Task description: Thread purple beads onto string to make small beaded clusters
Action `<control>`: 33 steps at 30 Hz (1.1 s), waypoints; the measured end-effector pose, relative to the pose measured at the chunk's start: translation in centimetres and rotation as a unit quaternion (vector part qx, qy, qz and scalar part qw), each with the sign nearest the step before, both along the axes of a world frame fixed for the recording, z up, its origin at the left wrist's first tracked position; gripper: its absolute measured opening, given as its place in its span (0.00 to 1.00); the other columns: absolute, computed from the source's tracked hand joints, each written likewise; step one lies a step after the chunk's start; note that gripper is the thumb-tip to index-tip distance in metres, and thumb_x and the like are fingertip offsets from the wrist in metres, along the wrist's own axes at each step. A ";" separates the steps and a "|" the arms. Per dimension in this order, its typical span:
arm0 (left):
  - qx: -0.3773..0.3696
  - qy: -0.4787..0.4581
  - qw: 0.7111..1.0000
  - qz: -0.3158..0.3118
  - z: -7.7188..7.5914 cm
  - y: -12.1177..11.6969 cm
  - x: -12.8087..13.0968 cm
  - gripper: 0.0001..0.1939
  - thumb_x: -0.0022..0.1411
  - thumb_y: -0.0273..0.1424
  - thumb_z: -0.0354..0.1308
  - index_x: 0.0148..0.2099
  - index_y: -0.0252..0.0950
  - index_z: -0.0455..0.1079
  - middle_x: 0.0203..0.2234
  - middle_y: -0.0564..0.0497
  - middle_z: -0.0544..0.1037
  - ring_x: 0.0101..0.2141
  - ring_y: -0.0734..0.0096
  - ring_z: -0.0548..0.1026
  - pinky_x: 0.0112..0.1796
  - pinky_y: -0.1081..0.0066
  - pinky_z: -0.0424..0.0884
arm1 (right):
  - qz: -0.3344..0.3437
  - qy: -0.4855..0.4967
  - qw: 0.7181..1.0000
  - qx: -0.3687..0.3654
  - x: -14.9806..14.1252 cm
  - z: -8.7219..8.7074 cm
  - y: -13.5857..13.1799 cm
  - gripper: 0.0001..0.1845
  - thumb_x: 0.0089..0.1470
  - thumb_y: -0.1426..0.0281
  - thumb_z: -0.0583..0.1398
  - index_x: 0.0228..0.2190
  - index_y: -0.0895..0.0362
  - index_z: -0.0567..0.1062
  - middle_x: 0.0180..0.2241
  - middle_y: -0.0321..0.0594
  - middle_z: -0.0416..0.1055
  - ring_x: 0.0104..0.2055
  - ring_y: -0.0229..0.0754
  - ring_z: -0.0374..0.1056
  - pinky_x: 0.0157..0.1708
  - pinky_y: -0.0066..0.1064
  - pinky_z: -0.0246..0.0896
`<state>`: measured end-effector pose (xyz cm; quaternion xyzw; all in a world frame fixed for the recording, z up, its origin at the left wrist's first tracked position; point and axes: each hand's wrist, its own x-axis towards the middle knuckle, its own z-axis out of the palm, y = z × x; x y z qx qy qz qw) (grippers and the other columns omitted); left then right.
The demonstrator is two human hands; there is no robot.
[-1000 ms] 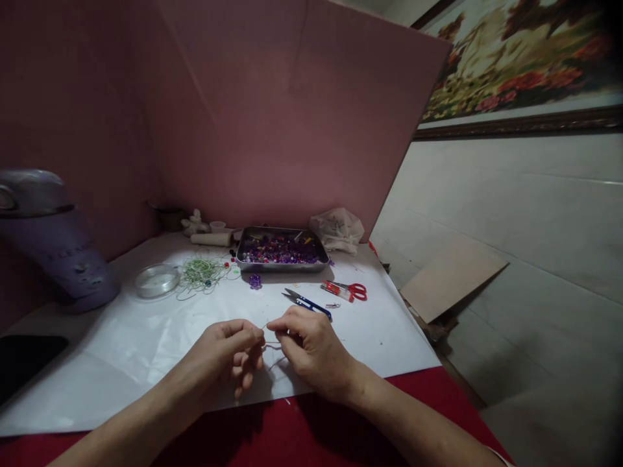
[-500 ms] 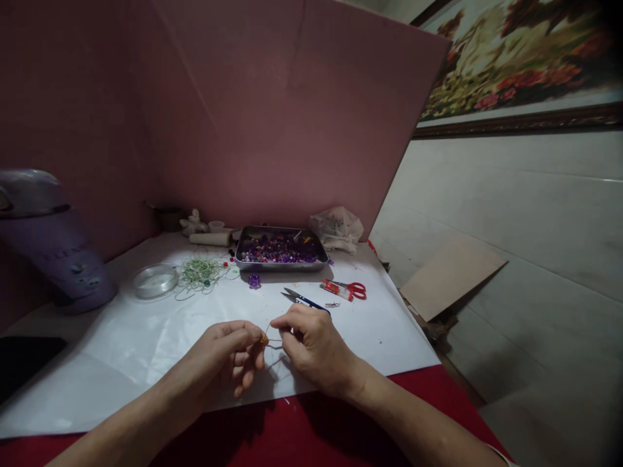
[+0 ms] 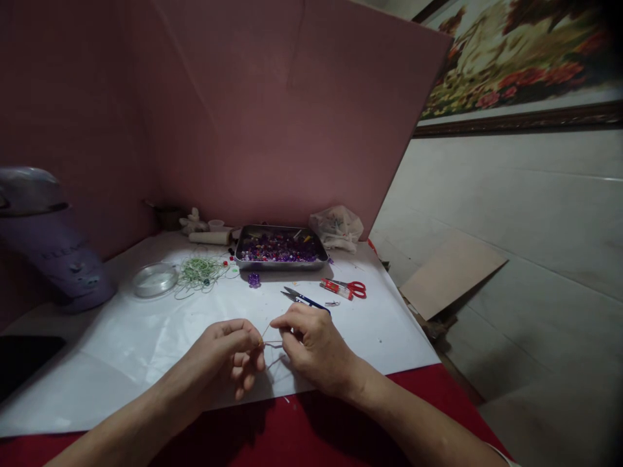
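Observation:
Low over the front part of the white sheet, my left hand (image 3: 228,350) pinches a tiny yellowish piece (image 3: 261,342) between thumb and forefinger; its exact kind is too small to make out. Two strands of a thin orange-brown cord (image 3: 273,341) run from it to my right hand (image 3: 316,350), whose thumb and forefinger are closed on them. The other fingers of my left hand are loosely curled below the pinch. Just beyond my right hand lie dark-blue thread snips (image 3: 304,299), their handle partly covered by it.
Behind stands a metal tray (image 3: 282,266) of mixed beads, with a purple bead cluster (image 3: 254,280) before it. Red scissors (image 3: 357,289) lie right. Tangled green cord (image 3: 199,272), a clear round dish (image 3: 154,280) and a purple tumbler (image 3: 63,259) are left. A pink panel (image 3: 272,130) rises behind.
The yellowish piece shows less between my left fingertips, which have shifted very slightly left. My right hand keeps its place, and the strands stay stretched between both hands.

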<state>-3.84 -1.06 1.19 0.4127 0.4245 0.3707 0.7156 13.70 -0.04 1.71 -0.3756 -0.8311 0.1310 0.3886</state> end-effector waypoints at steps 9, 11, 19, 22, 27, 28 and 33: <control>-0.007 0.008 1.000 0.006 0.0 0.1 0.0 0.03 0.52 0.29 0.55 0.30 0.35 0.69 0.16 0.52 0.75 0.12 0.75 0.69 0.12 0.79 0.61 | -0.021 -0.023 0.999 -0.010 0.1 0.1 -0.1 0.16 0.46 0.81 0.55 0.34 0.61 0.79 0.28 0.41 0.72 0.29 0.39 0.67 0.32 0.29 0.60; -0.012 0.011 1.000 0.013 0.0 0.1 0.1 0.05 0.52 0.30 0.57 0.33 0.35 0.70 0.16 0.53 0.75 0.12 0.76 0.68 0.12 0.79 0.61 | -0.020 -0.027 0.999 -0.012 0.1 0.2 -0.1 0.16 0.46 0.81 0.55 0.34 0.61 0.79 0.28 0.41 0.72 0.29 0.39 0.67 0.32 0.29 0.60; 0.013 0.050 0.997 0.058 -0.2 0.1 0.4 0.09 0.48 0.32 0.62 0.22 0.35 0.66 0.10 0.56 0.70 0.09 0.80 0.61 0.11 0.80 0.54 | -0.019 -0.030 0.999 -0.011 0.2 -0.1 0.0 0.15 0.47 0.81 0.55 0.35 0.60 0.79 0.29 0.41 0.72 0.30 0.39 0.67 0.33 0.29 0.60; 0.006 0.050 0.998 0.049 -0.2 -0.1 0.4 0.10 0.49 0.32 0.61 0.21 0.36 0.65 0.08 0.57 0.68 0.08 0.80 0.61 0.11 0.80 0.53 | -0.026 -0.029 0.999 -0.013 0.2 -0.1 0.1 0.16 0.47 0.82 0.54 0.35 0.62 0.78 0.31 0.42 0.72 0.31 0.39 0.67 0.34 0.29 0.60; 0.028 0.054 0.997 0.044 -0.2 0.1 0.0 0.10 0.51 0.33 0.60 0.22 0.34 0.67 0.11 0.55 0.70 0.10 0.78 0.64 0.11 0.79 0.58 | -0.027 -0.064 0.998 -0.010 0.0 0.9 -0.6 0.13 0.50 0.79 0.57 0.35 0.57 0.78 0.32 0.40 0.73 0.36 0.41 0.66 0.38 0.33 0.57; 0.024 0.046 0.998 0.047 -0.2 0.1 0.0 0.10 0.51 0.34 0.61 0.23 0.34 0.68 0.13 0.54 0.72 0.11 0.78 0.65 0.11 0.80 0.58 | -0.024 -0.068 0.997 -0.006 -0.1 1.0 -0.8 0.10 0.51 0.76 0.58 0.34 0.56 0.78 0.34 0.39 0.73 0.38 0.42 0.65 0.40 0.35 0.55; 0.016 0.020 0.999 0.041 0.1 0.1 0.1 0.11 0.50 0.35 0.62 0.24 0.34 0.68 0.14 0.55 0.72 0.11 0.80 0.64 0.11 0.80 0.59 | -0.019 -0.061 0.998 -0.017 -0.7 1.0 -1.4 0.06 0.54 0.70 0.60 0.27 0.57 0.75 0.34 0.38 0.72 0.42 0.43 0.62 0.43 0.37 0.51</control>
